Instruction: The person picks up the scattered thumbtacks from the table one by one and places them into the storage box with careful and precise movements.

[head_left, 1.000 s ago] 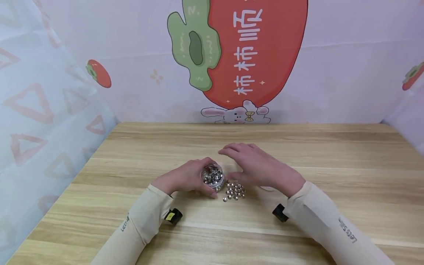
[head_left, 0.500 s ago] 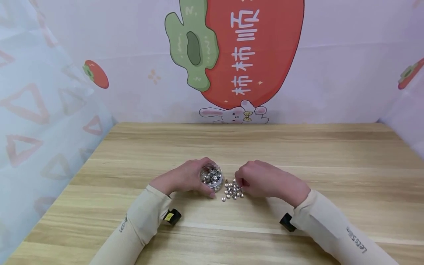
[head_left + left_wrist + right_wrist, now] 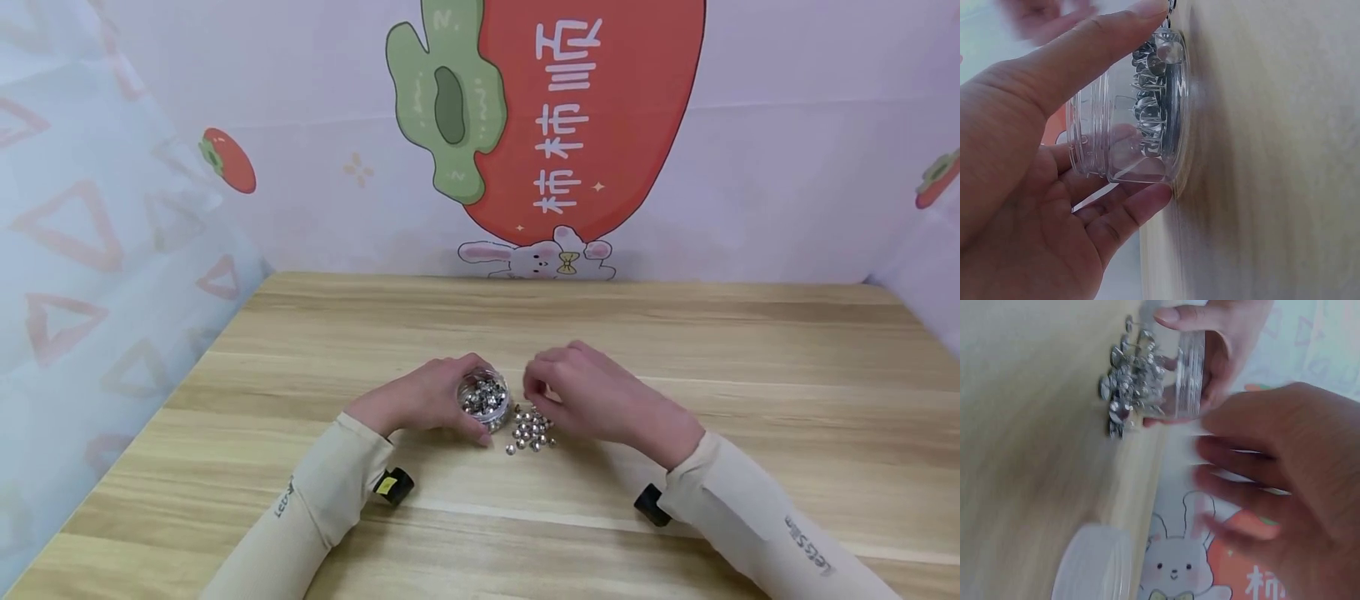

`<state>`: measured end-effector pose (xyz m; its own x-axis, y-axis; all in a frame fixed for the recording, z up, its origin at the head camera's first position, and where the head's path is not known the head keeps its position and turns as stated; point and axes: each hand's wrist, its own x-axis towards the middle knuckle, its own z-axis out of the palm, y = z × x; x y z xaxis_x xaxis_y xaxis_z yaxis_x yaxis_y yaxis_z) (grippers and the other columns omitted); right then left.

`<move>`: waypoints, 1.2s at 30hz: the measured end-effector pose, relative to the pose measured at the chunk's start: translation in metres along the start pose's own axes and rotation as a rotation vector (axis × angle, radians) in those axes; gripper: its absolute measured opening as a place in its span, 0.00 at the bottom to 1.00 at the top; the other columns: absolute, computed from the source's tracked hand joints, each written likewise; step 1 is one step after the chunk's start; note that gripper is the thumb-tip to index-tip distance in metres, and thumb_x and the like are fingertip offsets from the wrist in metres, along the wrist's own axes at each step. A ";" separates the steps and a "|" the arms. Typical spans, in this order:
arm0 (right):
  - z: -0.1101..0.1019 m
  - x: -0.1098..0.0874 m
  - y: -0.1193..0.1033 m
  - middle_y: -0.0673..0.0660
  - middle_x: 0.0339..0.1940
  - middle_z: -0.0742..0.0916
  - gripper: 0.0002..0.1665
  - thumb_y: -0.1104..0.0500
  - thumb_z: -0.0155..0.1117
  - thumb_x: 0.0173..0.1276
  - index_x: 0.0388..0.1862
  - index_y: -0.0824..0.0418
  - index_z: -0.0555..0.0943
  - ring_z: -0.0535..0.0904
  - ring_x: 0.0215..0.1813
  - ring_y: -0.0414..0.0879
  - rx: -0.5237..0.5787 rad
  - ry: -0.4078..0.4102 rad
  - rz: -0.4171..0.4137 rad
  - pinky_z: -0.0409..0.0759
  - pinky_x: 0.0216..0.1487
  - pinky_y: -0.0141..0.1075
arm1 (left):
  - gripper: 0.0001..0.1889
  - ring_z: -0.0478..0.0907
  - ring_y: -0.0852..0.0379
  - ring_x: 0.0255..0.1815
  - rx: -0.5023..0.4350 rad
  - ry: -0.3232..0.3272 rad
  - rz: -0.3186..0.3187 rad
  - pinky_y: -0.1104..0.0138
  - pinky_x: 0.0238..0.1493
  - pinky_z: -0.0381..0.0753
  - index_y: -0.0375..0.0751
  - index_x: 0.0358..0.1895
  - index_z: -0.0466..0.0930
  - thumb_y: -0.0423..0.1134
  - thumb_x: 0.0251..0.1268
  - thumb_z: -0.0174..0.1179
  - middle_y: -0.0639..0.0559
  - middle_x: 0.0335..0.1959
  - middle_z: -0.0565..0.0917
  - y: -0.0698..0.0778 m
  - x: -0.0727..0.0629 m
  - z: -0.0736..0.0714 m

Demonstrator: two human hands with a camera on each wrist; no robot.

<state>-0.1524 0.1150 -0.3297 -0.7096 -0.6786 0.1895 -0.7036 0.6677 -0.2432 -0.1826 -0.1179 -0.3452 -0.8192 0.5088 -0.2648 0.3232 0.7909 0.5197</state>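
Note:
My left hand (image 3: 427, 398) grips a clear round plastic jar (image 3: 1125, 164), thumb on one side and fingers around the other. The jar sits upright on the table, its mouth uncovered. Silver thumbtacks (image 3: 1149, 106) cover its bottom in the left wrist view. To the right of the jar lies a small pile of silver thumbtacks (image 3: 530, 429). Above that pile hovers my right hand (image 3: 592, 396), fingers curled down and thumb close to the forefinger. It is blurred in the right wrist view, and I cannot tell whether a tack is between its fingertips.
A whitish round lid (image 3: 1094, 562) lies on the wooden table (image 3: 420, 533) in the right wrist view; the right hand hides it in the head view. A wall sheet with a large persimmon print (image 3: 600, 125) stands behind the table.
My right hand came down from spread fingers to the tack pile, then lifted slightly away from it, toward the back, with fingers curled. The left hand and jar have stayed in place.

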 end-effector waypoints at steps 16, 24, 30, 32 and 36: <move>0.023 0.003 -0.006 0.55 0.79 0.60 0.58 0.37 0.72 0.55 0.79 0.43 0.53 0.56 0.78 0.59 -0.042 0.157 0.018 0.53 0.73 0.65 | 0.46 0.77 0.57 0.56 0.014 -0.008 0.046 0.59 0.63 0.74 0.49 0.64 0.68 0.54 0.35 0.80 0.53 0.55 0.81 0.001 0.006 0.000; 0.014 0.005 0.006 0.55 0.77 0.65 0.55 0.37 0.71 0.56 0.77 0.47 0.56 0.58 0.77 0.58 -0.067 0.116 0.027 0.52 0.73 0.66 | 0.44 0.77 0.56 0.55 0.018 -0.007 0.041 0.58 0.62 0.74 0.50 0.61 0.70 0.55 0.35 0.80 0.53 0.54 0.81 -0.002 0.005 0.000; 0.010 0.002 0.020 0.56 0.71 0.73 0.45 0.44 0.72 0.59 0.73 0.51 0.65 0.63 0.74 0.56 -0.041 0.101 0.060 0.50 0.74 0.65 | 0.44 0.76 0.54 0.57 0.022 0.001 0.030 0.58 0.63 0.73 0.52 0.62 0.70 0.54 0.34 0.80 0.52 0.55 0.80 -0.001 0.006 -0.001; 0.012 0.002 0.021 0.56 0.67 0.78 0.37 0.47 0.71 0.60 0.67 0.52 0.72 0.68 0.71 0.55 -0.035 0.093 0.061 0.50 0.74 0.65 | 0.45 0.76 0.54 0.57 0.020 -0.003 0.013 0.58 0.64 0.73 0.53 0.62 0.69 0.55 0.34 0.80 0.52 0.56 0.80 -0.001 0.005 -0.001; 0.017 0.003 0.020 0.54 0.55 0.85 0.18 0.53 0.70 0.62 0.51 0.53 0.84 0.76 0.63 0.54 -0.051 0.054 0.056 0.53 0.72 0.67 | 0.44 0.75 0.55 0.57 0.013 -0.001 -0.002 0.58 0.64 0.72 0.55 0.61 0.69 0.54 0.34 0.80 0.53 0.56 0.80 -0.002 0.004 0.000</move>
<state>-0.1679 0.1218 -0.3499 -0.7482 -0.6228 0.2285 -0.6625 0.7200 -0.2066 -0.1867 -0.1171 -0.3478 -0.8193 0.5076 -0.2666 0.3277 0.7962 0.5086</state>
